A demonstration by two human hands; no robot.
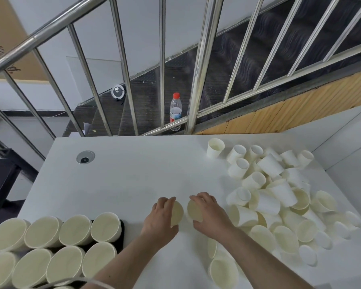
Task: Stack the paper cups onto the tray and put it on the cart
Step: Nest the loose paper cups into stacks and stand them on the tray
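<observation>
Left hand (162,217) and right hand (208,215) each gripping a paper cup (177,213); light, crushable, best held by the wall.

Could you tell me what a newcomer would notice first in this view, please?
Probably the heap of loose paper cups sprawled across the right side of the white table, and the upright cup stacks packed on the dark tray at lower left. Between them, the left hand and right hand each grip one cup.
</observation>
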